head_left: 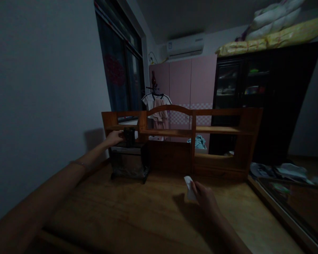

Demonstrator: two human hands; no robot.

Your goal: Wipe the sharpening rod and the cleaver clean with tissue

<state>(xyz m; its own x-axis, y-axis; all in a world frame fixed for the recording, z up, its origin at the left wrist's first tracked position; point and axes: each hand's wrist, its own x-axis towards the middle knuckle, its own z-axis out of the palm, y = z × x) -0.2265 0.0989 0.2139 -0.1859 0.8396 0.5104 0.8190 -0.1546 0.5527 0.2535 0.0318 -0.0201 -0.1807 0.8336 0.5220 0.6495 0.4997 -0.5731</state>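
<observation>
"White cloth or tissue [189,189]: where is it?"
"Above the desk [153,208], just left of the fingers of the right hand [202,194], which pinch it; its long axis runs far to near."
"And the black object [129,137]?"
"Far left, atop the clear-sided box [127,163]. The left hand [115,138] is nearer, fingers at its left side; whether they grip, I can't tell."

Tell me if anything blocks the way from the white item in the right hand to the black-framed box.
Nothing visible does: only the wooden tabletop stretches between the white item in the right hand and the black-framed box. The left hand is at the black object by the box's top.
</observation>
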